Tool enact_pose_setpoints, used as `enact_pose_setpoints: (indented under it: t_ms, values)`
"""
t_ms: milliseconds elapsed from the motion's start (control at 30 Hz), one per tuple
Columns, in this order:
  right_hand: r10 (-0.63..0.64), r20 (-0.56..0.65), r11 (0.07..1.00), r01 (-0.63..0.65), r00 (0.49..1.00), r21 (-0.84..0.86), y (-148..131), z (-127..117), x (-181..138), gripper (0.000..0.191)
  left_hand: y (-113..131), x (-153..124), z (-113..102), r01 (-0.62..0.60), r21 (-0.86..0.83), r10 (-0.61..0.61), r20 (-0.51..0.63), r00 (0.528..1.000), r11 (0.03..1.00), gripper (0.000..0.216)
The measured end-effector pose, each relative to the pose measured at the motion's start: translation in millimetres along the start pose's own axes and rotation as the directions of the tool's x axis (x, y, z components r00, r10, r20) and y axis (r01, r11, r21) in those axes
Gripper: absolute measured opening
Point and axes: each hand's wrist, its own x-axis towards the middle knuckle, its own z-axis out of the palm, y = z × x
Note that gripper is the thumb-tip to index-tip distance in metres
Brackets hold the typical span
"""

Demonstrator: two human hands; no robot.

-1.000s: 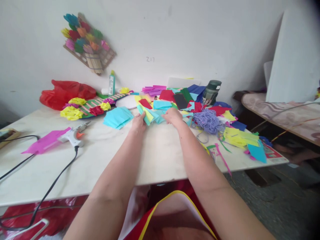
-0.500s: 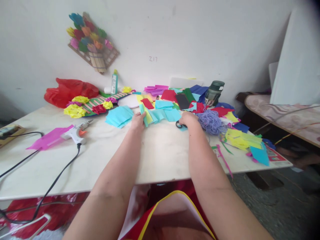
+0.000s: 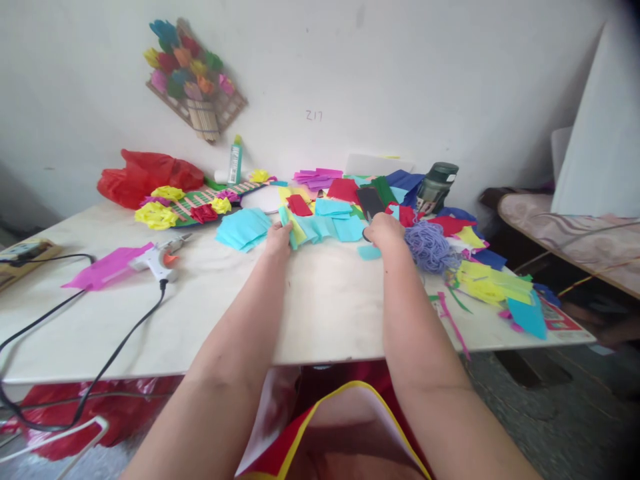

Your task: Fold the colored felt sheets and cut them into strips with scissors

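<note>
My left hand (image 3: 280, 237) is closed on the end of a light-blue crepe paper strip (image 3: 325, 229), which has a yellow piece at that end. My right hand (image 3: 386, 230) grips scissors (image 3: 367, 235) with dark handles at the strip's right end. The blades are mostly hidden, so I cannot tell whether they touch the paper. Just below the scissors, a small light-blue scrap (image 3: 369, 252) lies on the table. Left of my left hand rests a stack of light-blue paper (image 3: 243, 229). Purple yarn (image 3: 429, 245) lies heaped right of my right hand.
A glue gun (image 3: 159, 263) rests on magenta paper (image 3: 107, 267) at the left, its black cord hanging over the table edge. A decorated green strip (image 3: 193, 208), a glue bottle (image 3: 235, 161), a phone (image 3: 370, 202) and a dark bottle (image 3: 437, 187) stand or lie at the back.
My right hand has moved slightly away from me with the scissors, exposing more of the small blue scrap. My left hand keeps its hold on the strip. The view has shifted slightly.
</note>
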Motion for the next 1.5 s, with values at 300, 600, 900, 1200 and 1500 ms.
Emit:
enact_pose_setpoints:
  t_ms: [300, 600, 900, 1200, 1500]
  values:
    - [0.008, -0.149, 0.960, 0.034, 0.989, 0.279, -0.8, -0.8, 4.1, 0.035, 3.2, 4.6, -5.4, -0.045, 0.033, 0.045, 0.002, 0.999, 0.998, 0.008]
    - [-0.367, 0.204, 0.505, 0.010, 0.907, 0.863, -29.8, 17.1, -9.0, 0.027, 3.4, 10.0, -12.2, -0.084, 0.095, 0.081, 0.034, 0.996, 0.992, 0.011]
    - [-0.681, 0.422, 0.539, 0.020, 0.598, 0.842, -11.4, 17.1, -6.0, 0.034, 4.4, 9.5, -12.3, -0.097, 0.013, 0.097, 0.017, 0.995, 0.995, 0.004]
    - [-0.690, 0.557, 0.664, 0.096, 0.462, 0.742, -3.3, 14.9, -3.2, 0.042, 7.5, 4.6, -6.4, -0.067, -0.082, 0.062, -0.062, 0.996, 0.994, 0.013]
    - [-0.719, 0.491, 0.591, 0.061, 0.492, 0.804, -13.6, 21.7, -7.4, 0.042, 10.1, -4.0, 4.0, -0.016, -0.191, -0.008, -0.122, 0.993, 0.982, 0.018]
